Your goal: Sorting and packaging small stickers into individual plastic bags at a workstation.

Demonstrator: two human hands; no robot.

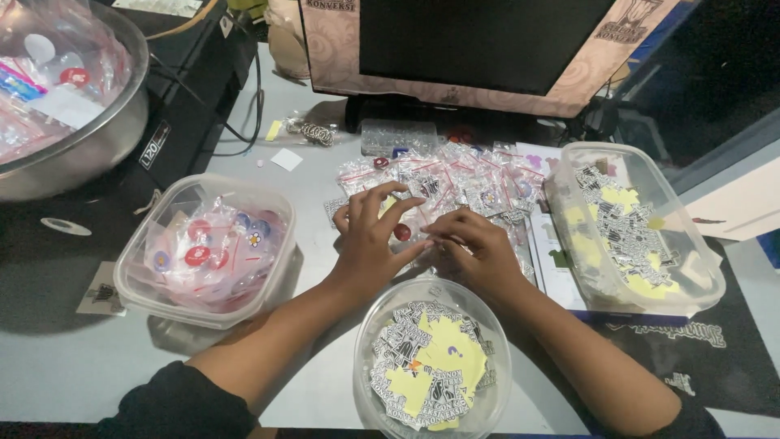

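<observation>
My left hand (370, 236) and my right hand (475, 248) meet at the middle of the desk over a small clear zip bag (418, 236). Both pinch the bag, which lies flat, and a small red round badge (402, 232) shows between the fingers. Behind the hands spreads a heap of small clear zip bags with red strips (463, 183). Just in front of the hands stands a round clear tub (487, 325) holding black-and-white and yellow stickers (426, 362).
A square clear tub (130, 289) of bagged badges sits at the left. A rectangular clear tub (691, 252) of stickers stands at the right. A metal bowl (97, 142) of bags is at the far left, a monitor (479, 41) behind.
</observation>
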